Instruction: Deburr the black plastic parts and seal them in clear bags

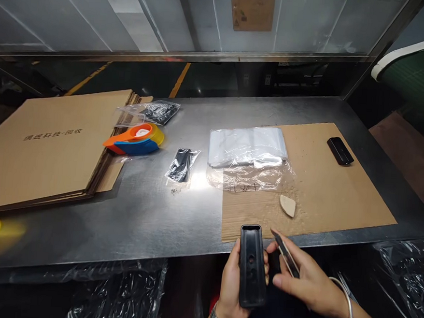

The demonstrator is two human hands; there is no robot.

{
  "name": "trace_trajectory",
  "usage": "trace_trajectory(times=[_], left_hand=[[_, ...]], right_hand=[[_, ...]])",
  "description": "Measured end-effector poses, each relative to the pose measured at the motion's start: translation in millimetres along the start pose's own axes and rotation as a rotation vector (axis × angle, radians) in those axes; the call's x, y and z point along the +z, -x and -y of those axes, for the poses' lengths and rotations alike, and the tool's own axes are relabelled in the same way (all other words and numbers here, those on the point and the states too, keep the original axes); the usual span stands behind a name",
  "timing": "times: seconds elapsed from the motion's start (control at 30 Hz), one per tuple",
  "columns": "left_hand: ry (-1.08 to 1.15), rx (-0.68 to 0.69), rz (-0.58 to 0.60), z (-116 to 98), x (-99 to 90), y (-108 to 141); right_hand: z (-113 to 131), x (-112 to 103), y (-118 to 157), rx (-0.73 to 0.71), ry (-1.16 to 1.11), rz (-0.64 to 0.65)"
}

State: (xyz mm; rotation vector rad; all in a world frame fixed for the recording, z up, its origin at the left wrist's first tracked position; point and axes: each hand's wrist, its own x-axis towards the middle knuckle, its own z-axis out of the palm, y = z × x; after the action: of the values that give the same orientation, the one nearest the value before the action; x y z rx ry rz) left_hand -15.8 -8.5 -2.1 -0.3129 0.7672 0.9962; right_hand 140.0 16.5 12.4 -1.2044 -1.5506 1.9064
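Observation:
A long black tray-like part (251, 268) with a small hole in its middle is held by my left hand (230, 286), its hollow side facing up. Just right of it, my right hand (307, 279) grips a slim metal-bodied cutter (288, 257) between thumb and fingers, its tip pointing up and left. Beyond both hands, a small beige pad (287, 206) lies on a cardboard sheet (358, 198). A similar black part (340, 151) rests at the sheet's far right.
Clear plastic bags (248, 147) overlap the cardboard. On the steel table (149, 222) are a bagged black part (181, 165), an orange and blue tape dispenser (137, 140), another bag (160, 111) and stacked cardboard (53, 143). Black plastic-wrapped goods (115, 297) stand below the front edge.

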Motion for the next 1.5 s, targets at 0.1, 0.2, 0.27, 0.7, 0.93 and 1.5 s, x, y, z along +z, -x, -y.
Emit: trace_trajectory(times=[0.1,0.2,0.27,0.7,0.93,1.5], left_hand=[[-0.055,-0.011,0.032,-0.1,-1.2,0.3],[-0.103,-0.038,0.036,3.5,-2.0,0.8],[-0.162,-0.047,-0.002,6.1,-1.9,1.9],[0.104,0.421,0.246,-21.3,-12.2,-4.1],[-0.130,0.559,0.000,-6.5,-10.4,-2.0],[-0.510,0.713,-0.082,-0.3,-29.8,-1.9]], right_hand=[[2.5,-6.4,-9.6,-0.019,0.022,-0.149],[5.8,-8.4,-19.7,-0.040,0.043,-0.160],[7.6,-8.6,-25.7,-0.045,0.053,-0.129],[-1.8,0.6,-19.4,-0.470,0.484,-0.601],[-13.3,1.0,-7.7,-0.575,0.519,-0.283],[22.7,7.3,-0.8,-0.311,1.001,-0.179]])
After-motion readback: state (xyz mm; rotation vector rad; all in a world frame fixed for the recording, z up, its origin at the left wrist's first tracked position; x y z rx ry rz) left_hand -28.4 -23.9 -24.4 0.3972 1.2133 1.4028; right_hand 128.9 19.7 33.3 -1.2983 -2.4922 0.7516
